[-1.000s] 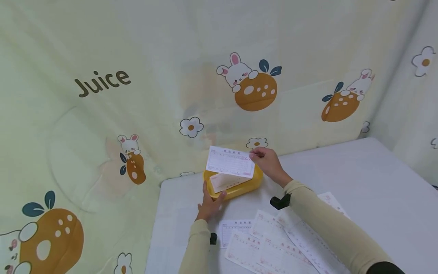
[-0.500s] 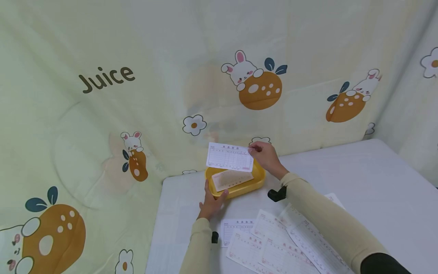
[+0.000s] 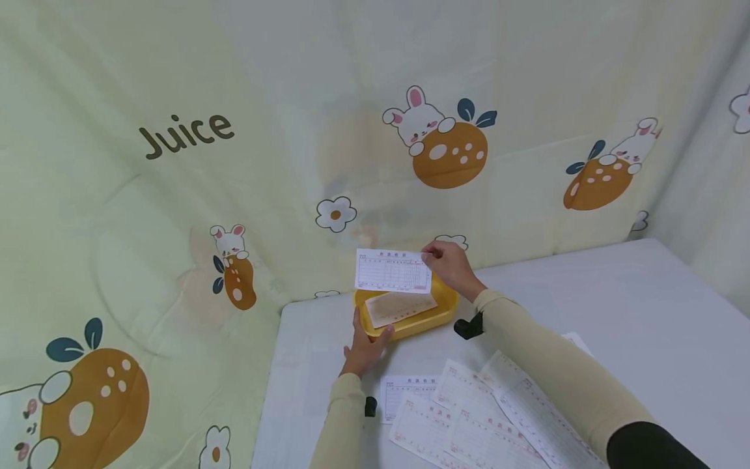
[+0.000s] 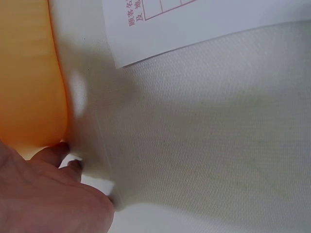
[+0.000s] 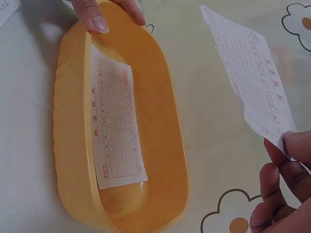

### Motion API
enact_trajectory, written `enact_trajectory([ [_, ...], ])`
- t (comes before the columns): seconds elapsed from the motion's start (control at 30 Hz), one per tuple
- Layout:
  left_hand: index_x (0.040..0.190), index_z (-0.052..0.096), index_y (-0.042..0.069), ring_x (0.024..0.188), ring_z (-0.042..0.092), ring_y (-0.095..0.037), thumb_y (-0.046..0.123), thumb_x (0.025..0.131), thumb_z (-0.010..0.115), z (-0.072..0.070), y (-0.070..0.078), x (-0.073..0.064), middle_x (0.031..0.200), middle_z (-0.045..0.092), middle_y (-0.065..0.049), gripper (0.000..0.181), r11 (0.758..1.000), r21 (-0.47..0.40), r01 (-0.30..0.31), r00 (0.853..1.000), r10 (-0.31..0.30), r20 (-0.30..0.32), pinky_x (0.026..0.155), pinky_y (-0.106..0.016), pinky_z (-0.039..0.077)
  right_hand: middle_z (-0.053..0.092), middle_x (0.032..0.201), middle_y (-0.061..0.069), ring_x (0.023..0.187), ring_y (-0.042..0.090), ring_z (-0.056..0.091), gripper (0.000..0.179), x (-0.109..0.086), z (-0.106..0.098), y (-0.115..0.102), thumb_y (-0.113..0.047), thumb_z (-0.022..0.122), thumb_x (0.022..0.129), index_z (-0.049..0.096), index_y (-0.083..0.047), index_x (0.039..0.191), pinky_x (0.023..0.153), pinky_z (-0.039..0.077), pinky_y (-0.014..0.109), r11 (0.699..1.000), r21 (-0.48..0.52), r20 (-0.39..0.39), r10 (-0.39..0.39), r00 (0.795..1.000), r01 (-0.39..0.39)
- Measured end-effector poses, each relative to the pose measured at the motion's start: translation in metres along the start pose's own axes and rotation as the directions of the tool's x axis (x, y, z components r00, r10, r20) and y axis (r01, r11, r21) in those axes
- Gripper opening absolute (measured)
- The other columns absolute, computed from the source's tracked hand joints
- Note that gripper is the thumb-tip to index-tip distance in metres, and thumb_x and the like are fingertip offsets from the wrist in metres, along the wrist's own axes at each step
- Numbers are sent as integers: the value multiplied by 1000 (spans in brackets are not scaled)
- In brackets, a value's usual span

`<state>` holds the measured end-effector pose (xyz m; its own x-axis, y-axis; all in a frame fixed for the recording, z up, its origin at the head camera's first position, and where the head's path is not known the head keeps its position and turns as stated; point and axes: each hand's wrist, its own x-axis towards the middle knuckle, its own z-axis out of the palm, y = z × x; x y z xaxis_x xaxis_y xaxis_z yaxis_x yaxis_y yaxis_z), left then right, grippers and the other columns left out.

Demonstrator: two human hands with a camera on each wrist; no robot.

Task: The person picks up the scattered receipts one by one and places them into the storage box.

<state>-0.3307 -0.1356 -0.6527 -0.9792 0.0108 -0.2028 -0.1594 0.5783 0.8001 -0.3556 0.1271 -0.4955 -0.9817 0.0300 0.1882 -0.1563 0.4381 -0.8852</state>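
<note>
My right hand (image 3: pixel 454 268) pinches a white printed receipt slip (image 3: pixel 391 271) at its right corner, thumb against fingers. The slip hangs above the back of a yellow plastic box (image 3: pixel 424 324). In the right wrist view, the held slip (image 5: pixel 252 73) bends slightly near the pinch, apart from the box (image 5: pixel 72 136). One more slip with red print (image 5: pixel 116 126) lies inside the box, leaning on its side wall. My left hand (image 3: pixel 366 346) grips the box's left end, its thumb over the rim. The left wrist view shows only part of that hand (image 4: pixel 48 194) beside the box.
Several printed slips (image 3: pixel 424 423) lie overlapping on the white table (image 3: pixel 592 286), in front of the box and partly under the right forearm. A curtain (image 3: pixel 281 130) with rabbit and fruit prints hangs right behind the table's back edge.
The view has shifted slightly. The held slip rises a little, then dips again, and has moved slightly left relative to the box. My left hand keeps its hold on the box.
</note>
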Motion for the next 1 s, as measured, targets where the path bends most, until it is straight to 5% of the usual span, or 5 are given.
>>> enact_trajectory([
  [0.43, 173, -3, 21, 159, 25, -42, 85, 84, 67, 5, -14, 12, 176, 21, -17, 130, 1000, 19, -12, 1000, 12, 4, 121, -75, -9, 69, 112, 21, 101, 35, 59, 18, 3, 2, 5, -4, 60, 108, 72, 6, 116, 92, 53, 45, 1000, -13, 1, -18, 1000, 18],
  [0.77, 172, 0, 12, 158, 23, -49, 69, 94, 70, -14, 27, -26, 174, 21, -25, 119, 999, -14, -29, 999, 29, 15, 122, -75, -8, 65, 114, 21, 104, 36, 55, 17, 4, 9, 7, -4, 60, 109, 72, 5, 117, 92, 52, 45, 999, -41, 5, 10, 1000, -10],
  [1.0, 172, 2, 13, 156, 25, -51, 72, 91, 71, -15, 26, -26, 173, 24, -25, 122, 999, -15, -33, 999, 34, 11, 121, -76, -6, 69, 108, 19, 98, 34, 59, 14, 0, 14, 14, -2, 62, 108, 73, 4, 114, 87, 55, 42, 998, -60, 6, 12, 1000, -11],
])
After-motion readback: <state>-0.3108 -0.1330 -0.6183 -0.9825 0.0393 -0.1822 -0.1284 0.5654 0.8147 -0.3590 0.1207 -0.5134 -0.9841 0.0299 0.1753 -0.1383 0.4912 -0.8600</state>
